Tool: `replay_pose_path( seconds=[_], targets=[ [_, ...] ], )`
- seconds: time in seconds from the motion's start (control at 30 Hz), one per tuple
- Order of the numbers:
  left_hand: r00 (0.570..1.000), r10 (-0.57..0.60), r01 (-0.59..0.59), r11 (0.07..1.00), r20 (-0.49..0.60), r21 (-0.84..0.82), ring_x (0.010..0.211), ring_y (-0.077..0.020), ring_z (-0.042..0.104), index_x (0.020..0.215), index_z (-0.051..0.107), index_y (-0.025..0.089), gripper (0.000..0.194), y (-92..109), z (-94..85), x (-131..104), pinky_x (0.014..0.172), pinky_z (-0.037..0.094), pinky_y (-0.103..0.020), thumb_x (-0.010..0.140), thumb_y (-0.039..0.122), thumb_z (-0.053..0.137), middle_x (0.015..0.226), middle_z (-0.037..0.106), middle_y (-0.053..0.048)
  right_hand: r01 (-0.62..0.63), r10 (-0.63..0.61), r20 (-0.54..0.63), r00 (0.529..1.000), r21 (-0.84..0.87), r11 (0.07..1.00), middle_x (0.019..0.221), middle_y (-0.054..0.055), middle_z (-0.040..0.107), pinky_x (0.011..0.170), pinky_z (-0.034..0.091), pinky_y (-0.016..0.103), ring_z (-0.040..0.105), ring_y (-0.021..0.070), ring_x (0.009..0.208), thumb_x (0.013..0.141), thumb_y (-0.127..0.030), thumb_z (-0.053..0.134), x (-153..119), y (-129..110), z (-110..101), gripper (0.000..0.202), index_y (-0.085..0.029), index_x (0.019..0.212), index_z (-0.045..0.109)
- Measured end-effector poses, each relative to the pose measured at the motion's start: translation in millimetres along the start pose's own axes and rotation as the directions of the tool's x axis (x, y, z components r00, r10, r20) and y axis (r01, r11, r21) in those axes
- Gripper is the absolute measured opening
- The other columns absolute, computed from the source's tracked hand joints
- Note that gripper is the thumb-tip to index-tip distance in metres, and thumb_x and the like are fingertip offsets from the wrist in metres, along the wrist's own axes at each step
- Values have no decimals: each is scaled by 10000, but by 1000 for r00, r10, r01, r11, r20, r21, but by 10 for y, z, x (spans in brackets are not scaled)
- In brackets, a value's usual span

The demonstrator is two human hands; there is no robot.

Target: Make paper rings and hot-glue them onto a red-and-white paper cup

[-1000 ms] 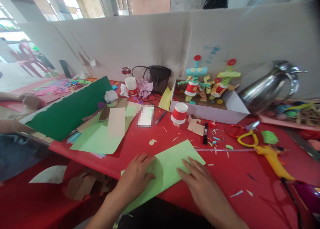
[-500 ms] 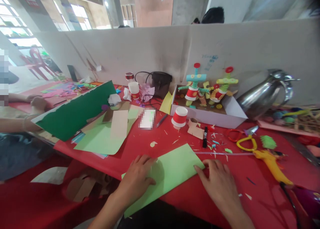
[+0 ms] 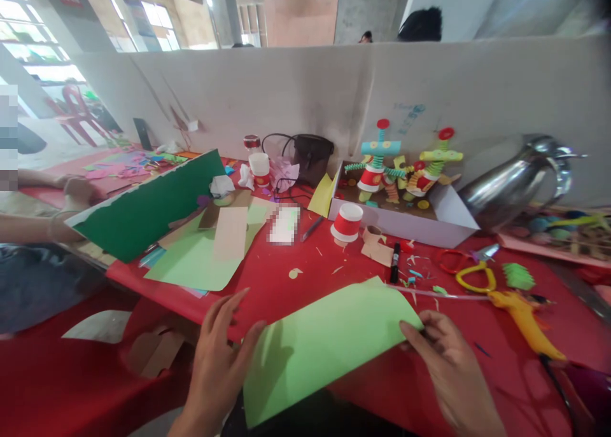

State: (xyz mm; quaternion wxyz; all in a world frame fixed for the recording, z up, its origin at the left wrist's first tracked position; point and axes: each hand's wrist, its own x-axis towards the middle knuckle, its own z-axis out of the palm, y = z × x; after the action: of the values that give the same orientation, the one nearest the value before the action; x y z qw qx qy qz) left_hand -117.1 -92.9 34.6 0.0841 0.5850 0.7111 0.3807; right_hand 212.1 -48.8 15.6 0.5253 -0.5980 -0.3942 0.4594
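Observation:
A light green sheet of paper lies at the near edge of the red table, its right end lifted and curving. My right hand pinches that right corner between thumb and fingers. At the sheet's left end is my left hand, fingers spread and thumb close to the paper's edge. Beyond the sheet stand a red and white paper cup and a black marker.
A white box holds paper-cup figures. To the right are yellow scissors, a yellow glue gun and a steel jug. Green board and paper sheets lie left, near another person's arm.
The green sheet's right end has risen off the table, now gripped by my right hand. My left hand has moved left off the sheet, its fingers raised. The view has shifted slightly.

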Motion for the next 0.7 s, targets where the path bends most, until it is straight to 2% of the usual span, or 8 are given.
replay_pose_path(
  seconds=[0.1, 0.23, 0.3, 0.37, 0.47, 0.57, 0.63, 0.7],
  targets=[
    [998, -45, 44, 999, 35, 9, 991, -250, 660, 1258, 608, 284, 454, -121, -64, -96, 822, 572, -390, 875, 529, 599, 1221, 630, -90, -98, 95, 31, 995, 83, 992, 851, 9, 728, 627, 546, 257, 647, 168, 718, 684, -480, 856, -22, -10, 24, 567, -242, 1089, 539],
    [993, -108, 108, 994, 46, -4, 957, -249, 688, 1197, 656, 268, 450, -281, -67, -108, 788, 586, -372, 847, 548, 618, 1142, 688, -81, -154, 138, 212, 967, 61, 986, 974, 75, 752, 643, 559, 284, 673, 205, 811, 728, -486, 826, -35, -74, 150, 611, -209, 1208, 571],
    [990, -123, 126, 992, 70, -33, 938, -252, 704, 1138, 691, 268, 414, -286, -72, -69, 729, 591, -350, 842, 548, 618, 1112, 716, -80, -106, 92, 265, 960, 36, 994, 1015, 82, 754, 683, 570, 295, 683, 212, 850, 763, -475, 802, -46, -120, 199, 542, -210, 1195, 610],
    [983, -103, 116, 990, 149, -83, 941, -253, 718, 1100, 715, 276, 374, -210, -77, -9, 704, 592, -333, 842, 529, 622, 1088, 743, -75, -30, 26, 301, 953, 11, 999, 1015, 70, 756, 740, 579, 305, 691, 214, 879, 786, -448, 788, -58, -160, 202, 436, -219, 1135, 661],
    [949, -17, 79, 980, 316, -184, 1059, -265, 700, 1254, 663, 304, 480, 4, -77, 106, 863, 579, -370, 806, 471, 693, 1173, 739, -70, 73, -60, 330, 942, -26, 997, 920, 46, 758, 734, 591, 300, 700, 210, 827, 773, -399, 806, -73, -203, 106, 301, -224, 1002, 719],
    [884, 21, 133, 947, 467, -293, 1175, -294, 642, 1422, 531, 327, 716, 154, -90, 224, 996, 514, -424, 755, 435, 766, 1246, 706, -80, 117, -123, 170, 978, 44, 992, 854, 34, 762, 661, 603, 284, 709, 205, 745, 696, -374, 862, -70, -243, -73, 294, -228, 917, 733],
    [874, -28, 247, 885, 486, -394, 1162, -296, 640, 1445, 507, 313, 692, 159, -103, 273, 974, 516, -413, 802, 452, 723, 1242, 695, -99, 140, -138, -26, 990, 165, 976, 837, 12, 764, 654, 609, 259, 709, 184, 711, 634, -342, 902, -49, -272, -206, 344, -239, 914, 731],
    [876, -77, 366, 748, 475, -553, 1137, -291, 642, 1441, 510, 286, 651, 126, -87, 280, 946, 522, -394, 843, 481, 678, 1258, 676, -120, 176, -133, -169, 977, 272, 946, 840, -12, 763, 674, 611, 230, 707, 159, 712, 602, -290, 921, -16, -284, -330, 378, -256, 928, 731]
  ],
)
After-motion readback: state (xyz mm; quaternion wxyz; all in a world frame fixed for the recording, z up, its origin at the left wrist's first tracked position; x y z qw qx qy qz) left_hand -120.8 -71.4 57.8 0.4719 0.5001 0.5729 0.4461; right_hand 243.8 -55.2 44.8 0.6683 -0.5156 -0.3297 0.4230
